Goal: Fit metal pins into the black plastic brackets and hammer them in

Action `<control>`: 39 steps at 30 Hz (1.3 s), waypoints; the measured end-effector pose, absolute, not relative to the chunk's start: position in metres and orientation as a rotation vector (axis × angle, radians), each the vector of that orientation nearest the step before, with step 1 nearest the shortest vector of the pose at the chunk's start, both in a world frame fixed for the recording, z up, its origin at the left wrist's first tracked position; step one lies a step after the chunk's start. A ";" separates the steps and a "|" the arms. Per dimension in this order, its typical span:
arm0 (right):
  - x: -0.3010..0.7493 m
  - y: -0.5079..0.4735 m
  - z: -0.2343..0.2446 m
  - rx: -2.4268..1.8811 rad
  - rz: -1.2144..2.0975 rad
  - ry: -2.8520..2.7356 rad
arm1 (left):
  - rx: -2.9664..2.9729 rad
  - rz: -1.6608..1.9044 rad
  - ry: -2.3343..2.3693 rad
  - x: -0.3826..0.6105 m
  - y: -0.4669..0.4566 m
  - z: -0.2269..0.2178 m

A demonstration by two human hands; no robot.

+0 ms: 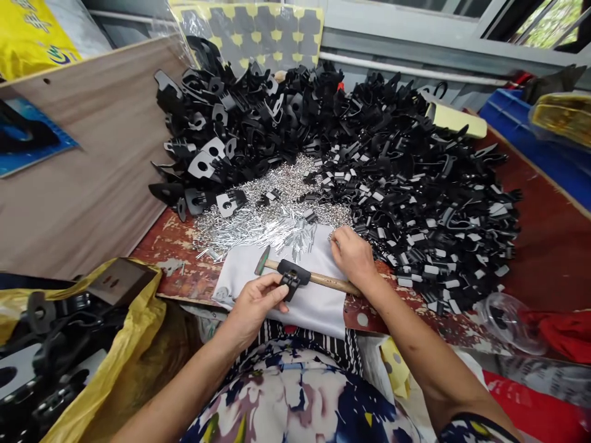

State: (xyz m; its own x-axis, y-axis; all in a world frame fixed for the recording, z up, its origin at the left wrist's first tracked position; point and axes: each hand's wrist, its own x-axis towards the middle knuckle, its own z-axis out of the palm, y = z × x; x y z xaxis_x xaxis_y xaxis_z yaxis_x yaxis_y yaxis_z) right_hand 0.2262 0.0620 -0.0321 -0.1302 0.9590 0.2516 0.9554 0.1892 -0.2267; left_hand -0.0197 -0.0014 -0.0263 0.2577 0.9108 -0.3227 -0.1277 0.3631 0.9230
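Note:
My left hand (pixel 257 301) is closed on a small black plastic clip part (pixel 292 278) and holds it over a white cloth (pixel 318 304) at the table's near edge. A small hammer (pixel 305 275) with a wooden handle lies across the cloth, under the clip. My right hand (pixel 351 253) rests over the hammer's handle, its fingers curled and pinched at the edge of a heap of small silver metal pins (pixel 272 221). What the right fingers hold is too small to make out.
Two big heaps of black plastic clips cover the red worn table (pixel 545 246), one at back left (pixel 221 135), one at right (pixel 415 184). A yellow bag (pixel 124 344) with black parts stands at lower left. A wooden board (pixel 92 166) leans at left; blue bin (pixel 530 129) at far right.

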 end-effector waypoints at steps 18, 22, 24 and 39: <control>0.218 0.048 -0.015 -1.283 0.460 -2.167 | 1.112 0.930 1.190 -0.013 0.008 -0.028; 0.235 0.116 -0.024 -1.399 -0.130 -2.514 | 1.002 0.915 1.159 -0.016 0.007 -0.027; 0.232 0.139 -0.025 -1.269 -0.131 -2.650 | 0.938 0.906 1.124 -0.016 0.006 -0.025; 0.222 0.162 -0.033 -0.887 -0.300 -2.960 | 0.550 1.040 0.893 -0.034 0.009 -0.026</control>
